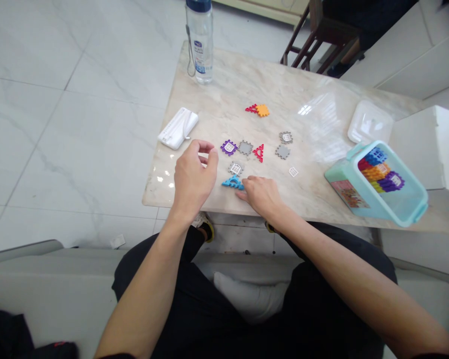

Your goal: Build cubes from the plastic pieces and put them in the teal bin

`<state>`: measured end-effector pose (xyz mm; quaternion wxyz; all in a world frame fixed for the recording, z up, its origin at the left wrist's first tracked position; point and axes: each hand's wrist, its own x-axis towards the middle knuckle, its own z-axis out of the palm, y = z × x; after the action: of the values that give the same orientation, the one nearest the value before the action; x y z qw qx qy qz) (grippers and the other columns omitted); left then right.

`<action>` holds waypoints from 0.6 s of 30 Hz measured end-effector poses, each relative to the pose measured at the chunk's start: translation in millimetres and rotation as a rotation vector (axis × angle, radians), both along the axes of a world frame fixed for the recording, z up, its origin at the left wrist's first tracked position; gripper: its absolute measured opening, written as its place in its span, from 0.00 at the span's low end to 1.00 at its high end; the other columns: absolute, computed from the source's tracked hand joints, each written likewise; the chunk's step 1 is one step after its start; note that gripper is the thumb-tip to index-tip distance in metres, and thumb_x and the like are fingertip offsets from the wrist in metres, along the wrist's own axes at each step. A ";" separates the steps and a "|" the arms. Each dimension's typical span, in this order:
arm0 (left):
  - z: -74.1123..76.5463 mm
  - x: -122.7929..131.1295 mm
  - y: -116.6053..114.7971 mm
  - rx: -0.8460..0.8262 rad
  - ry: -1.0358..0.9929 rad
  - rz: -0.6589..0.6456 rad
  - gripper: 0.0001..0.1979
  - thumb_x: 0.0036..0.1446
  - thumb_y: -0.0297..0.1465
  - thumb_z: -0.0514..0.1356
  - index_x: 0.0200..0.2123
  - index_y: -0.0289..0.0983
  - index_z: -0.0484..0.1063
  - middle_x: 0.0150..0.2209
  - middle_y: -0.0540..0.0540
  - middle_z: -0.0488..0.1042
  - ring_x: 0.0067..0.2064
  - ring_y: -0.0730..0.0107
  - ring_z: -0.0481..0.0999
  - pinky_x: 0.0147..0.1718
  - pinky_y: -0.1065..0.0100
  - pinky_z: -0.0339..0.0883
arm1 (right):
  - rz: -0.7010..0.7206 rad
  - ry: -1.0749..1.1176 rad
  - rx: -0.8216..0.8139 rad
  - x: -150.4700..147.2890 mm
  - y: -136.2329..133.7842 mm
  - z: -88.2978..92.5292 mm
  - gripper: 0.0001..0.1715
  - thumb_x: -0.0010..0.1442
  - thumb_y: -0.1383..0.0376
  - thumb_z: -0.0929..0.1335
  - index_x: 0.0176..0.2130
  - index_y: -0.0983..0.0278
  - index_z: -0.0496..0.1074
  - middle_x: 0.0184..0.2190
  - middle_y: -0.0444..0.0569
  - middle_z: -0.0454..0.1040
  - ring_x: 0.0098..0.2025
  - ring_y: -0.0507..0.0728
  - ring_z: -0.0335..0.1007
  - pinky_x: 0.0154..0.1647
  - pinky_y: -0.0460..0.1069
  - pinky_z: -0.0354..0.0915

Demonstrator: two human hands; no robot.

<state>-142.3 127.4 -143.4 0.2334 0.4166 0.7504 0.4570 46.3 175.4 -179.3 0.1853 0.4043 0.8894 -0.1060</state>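
Note:
My right hand (pixel 261 195) rests at the table's front edge, thumb and fingertips closed on the right end of a blue triangular building piece (pixel 232 182). Just above that triangle lies a grey notched square with a white window insert (pixel 235 168). My left hand (pixel 195 172) hovers to the left with curled fingers, a gap between thumb and forefinger, and nothing visible in it. Beyond it are a purple notched square with a window insert (pixel 229 147), a plain grey square (pixel 245 148) and a red triangle (pixel 259 153).
Farther back lie an orange square (pixel 262 110) and a red triangle (pixel 251 108). Grey pieces (pixel 283 151) and a loose white window (pixel 293 171) are right. A teal tub (pixel 344 172), clear lid (pixel 370 122), water bottle (pixel 204 50) and white packet (pixel 178 128) stand around.

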 end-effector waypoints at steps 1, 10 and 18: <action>-0.1 0.0 -0.1 0.004 -0.001 -0.001 0.05 0.69 0.35 0.63 0.45 0.43 0.77 0.45 0.47 0.84 0.37 0.67 0.80 0.39 0.66 0.73 | -0.001 0.001 -0.003 -0.1 0.0 -0.6 0.18 0.76 0.53 0.70 0.49 0.64 0.82 0.48 0.59 0.85 0.50 0.67 0.83 0.41 0.53 0.70; 0.4 -1.0 -1.3 0.001 0.003 -0.012 0.05 0.68 0.35 0.63 0.45 0.42 0.78 0.45 0.47 0.84 0.38 0.67 0.80 0.41 0.65 0.74 | -0.055 0.004 0.002 -5.9 0.5 -7.6 0.17 0.77 0.54 0.69 0.53 0.63 0.79 0.52 0.60 0.82 0.51 0.67 0.82 0.43 0.53 0.71; 2.3 -2.9 -2.0 0.003 0.020 -0.010 0.05 0.68 0.33 0.63 0.44 0.42 0.78 0.46 0.47 0.84 0.39 0.67 0.80 0.40 0.66 0.73 | -0.058 -0.016 0.013 -10.0 -0.2 -8.4 0.19 0.78 0.53 0.67 0.54 0.64 0.80 0.53 0.61 0.81 0.50 0.66 0.82 0.44 0.53 0.72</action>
<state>-145.2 125.4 -141.1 0.2276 0.4252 0.7501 0.4526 36.2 175.2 -187.7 0.1865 0.4318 0.8765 -0.1022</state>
